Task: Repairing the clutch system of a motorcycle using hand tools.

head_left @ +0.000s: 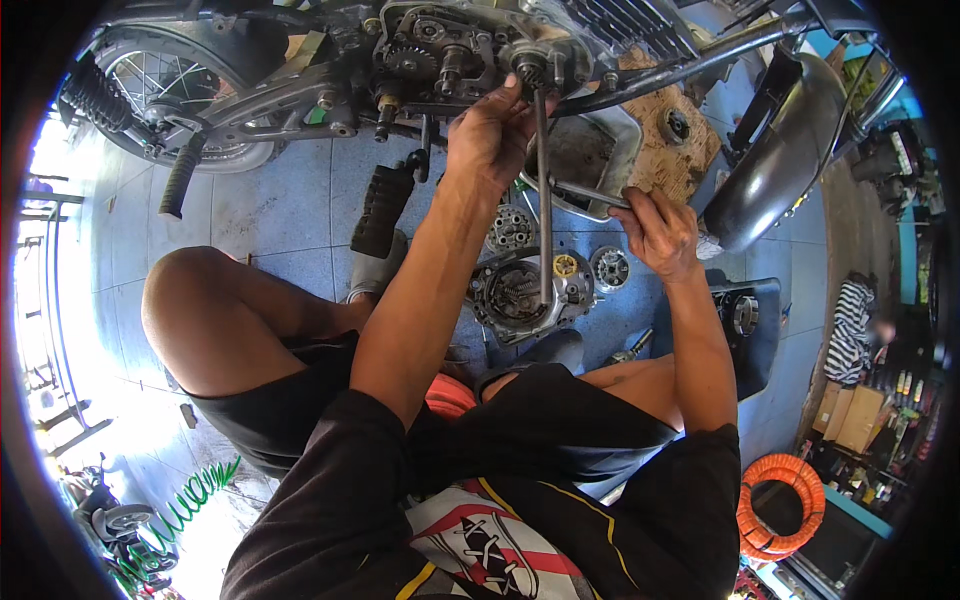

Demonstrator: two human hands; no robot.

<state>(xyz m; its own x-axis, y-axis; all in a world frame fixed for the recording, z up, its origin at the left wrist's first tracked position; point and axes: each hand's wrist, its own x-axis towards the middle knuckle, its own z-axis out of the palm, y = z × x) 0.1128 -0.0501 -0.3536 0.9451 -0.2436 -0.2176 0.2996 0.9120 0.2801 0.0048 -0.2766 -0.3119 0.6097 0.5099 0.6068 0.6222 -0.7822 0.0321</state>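
An opened motorcycle engine with exposed gears is in front of me. At its right-hand gear, my left hand is closed around the upper end of a long steel bar, thumb tip by the gear. The bar's lower end points toward me. My right hand grips the end of a shorter metal rod, which runs left to the long bar; I cannot tell whether the two are joined. On the floor below lie an engine cover, a round clutch part and a drilled metal disc.
A grey oil pan sits beside cardboard under the engine. A dark bin with parts stands at my right, near an orange coil. The kick pedal and a foot peg stick out toward me.
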